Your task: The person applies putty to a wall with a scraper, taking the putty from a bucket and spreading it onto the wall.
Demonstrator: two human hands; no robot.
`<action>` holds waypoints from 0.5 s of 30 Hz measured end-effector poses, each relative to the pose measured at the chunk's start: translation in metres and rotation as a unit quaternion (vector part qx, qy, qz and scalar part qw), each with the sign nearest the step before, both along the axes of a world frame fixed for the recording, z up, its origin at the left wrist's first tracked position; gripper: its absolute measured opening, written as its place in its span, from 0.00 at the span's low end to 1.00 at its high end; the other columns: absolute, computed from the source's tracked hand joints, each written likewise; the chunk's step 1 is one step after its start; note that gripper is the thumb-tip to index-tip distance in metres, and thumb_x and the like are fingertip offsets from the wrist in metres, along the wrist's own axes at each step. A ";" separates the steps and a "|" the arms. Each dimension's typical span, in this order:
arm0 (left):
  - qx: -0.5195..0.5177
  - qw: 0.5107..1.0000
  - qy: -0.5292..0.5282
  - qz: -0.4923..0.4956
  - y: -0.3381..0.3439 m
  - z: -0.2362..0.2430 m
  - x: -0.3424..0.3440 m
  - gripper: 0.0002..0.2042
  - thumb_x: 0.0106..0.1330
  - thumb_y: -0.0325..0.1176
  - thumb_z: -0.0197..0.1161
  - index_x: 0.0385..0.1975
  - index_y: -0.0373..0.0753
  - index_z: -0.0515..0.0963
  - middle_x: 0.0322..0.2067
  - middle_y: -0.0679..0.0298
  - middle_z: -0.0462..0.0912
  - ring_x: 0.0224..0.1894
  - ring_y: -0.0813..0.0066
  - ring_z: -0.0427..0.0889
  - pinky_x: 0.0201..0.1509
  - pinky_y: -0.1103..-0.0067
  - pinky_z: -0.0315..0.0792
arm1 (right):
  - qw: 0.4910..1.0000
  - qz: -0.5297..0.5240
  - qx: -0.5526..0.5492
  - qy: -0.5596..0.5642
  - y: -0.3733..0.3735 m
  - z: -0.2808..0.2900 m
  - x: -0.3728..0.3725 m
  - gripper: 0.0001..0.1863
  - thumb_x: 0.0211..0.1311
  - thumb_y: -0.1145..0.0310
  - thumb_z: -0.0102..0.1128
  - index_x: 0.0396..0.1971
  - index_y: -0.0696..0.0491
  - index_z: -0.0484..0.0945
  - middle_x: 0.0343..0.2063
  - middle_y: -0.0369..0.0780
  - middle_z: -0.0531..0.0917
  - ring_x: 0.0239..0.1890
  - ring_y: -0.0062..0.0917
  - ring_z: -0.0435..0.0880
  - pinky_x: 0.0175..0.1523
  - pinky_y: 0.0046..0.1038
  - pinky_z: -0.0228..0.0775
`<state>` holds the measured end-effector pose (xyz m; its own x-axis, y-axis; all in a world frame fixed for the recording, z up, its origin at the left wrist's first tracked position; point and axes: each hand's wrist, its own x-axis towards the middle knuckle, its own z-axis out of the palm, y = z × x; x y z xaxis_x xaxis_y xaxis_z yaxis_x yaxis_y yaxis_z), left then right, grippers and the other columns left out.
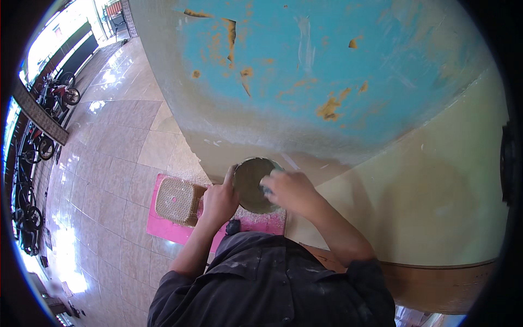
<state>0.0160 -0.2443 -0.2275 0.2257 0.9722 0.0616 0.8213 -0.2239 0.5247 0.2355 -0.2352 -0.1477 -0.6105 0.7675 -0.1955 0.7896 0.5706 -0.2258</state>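
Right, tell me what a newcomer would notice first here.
The turquoise wall with brownish peeling patches dominates the top. Below it, the left hand grips a round container, the blurred right hand over its opening. A bright pink board shows beneath, left of centre.

Includes a beige, woven-patterned, block-shaped stool point(177, 200) on a flat pink sheet point(170, 233), glossy beige-grey floor tiles point(122, 177), and dark-wheeled motorcycles point(34, 218) parked at far left.

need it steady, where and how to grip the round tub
Probably grip the round tub by its left rim, from the left: its open top leaves a pinchable edge, the left hand is there, and the right hand overlaps the right.
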 end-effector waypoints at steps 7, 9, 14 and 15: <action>0.038 0.998 -0.004 0.052 -0.020 -0.006 0.017 0.35 0.62 0.32 0.58 0.72 0.39 0.56 0.16 0.48 0.79 0.21 0.44 0.81 0.28 0.53 0.73 | 0.999 -0.034 0.007 0.014 -0.009 -0.001 0.009 0.12 0.61 0.60 0.65 0.40 0.51 0.80 0.34 0.45 0.83 0.38 0.42 0.86 0.42 0.42 0.80; 0.050 0.996 0.000 0.068 -0.027 -0.010 0.021 0.35 0.62 0.32 0.58 0.72 0.39 0.56 0.16 0.48 0.79 0.21 0.45 0.81 0.28 0.53 0.73 | 0.997 -0.066 0.021 0.032 -0.010 0.002 0.010 0.12 0.62 0.59 0.64 0.39 0.52 0.80 0.33 0.46 0.83 0.37 0.42 0.87 0.42 0.42 0.80; 0.045 0.994 -0.012 0.097 -0.035 -0.014 0.031 0.37 0.61 0.31 0.58 0.73 0.38 0.55 0.16 0.49 0.79 0.21 0.46 0.82 0.28 0.54 0.74 | 0.994 -0.044 0.067 0.077 -0.031 -0.026 -0.003 0.13 0.60 0.58 0.65 0.36 0.51 0.80 0.28 0.44 0.83 0.31 0.43 0.86 0.37 0.42 0.80; 0.045 0.994 -0.011 0.097 -0.037 -0.015 0.032 0.37 0.61 0.31 0.58 0.73 0.38 0.55 0.16 0.49 0.79 0.21 0.46 0.82 0.28 0.54 0.74 | 0.987 -0.058 0.078 0.126 -0.032 -0.027 0.002 0.12 0.61 0.58 0.65 0.35 0.51 0.80 0.28 0.44 0.83 0.30 0.42 0.87 0.35 0.41 0.79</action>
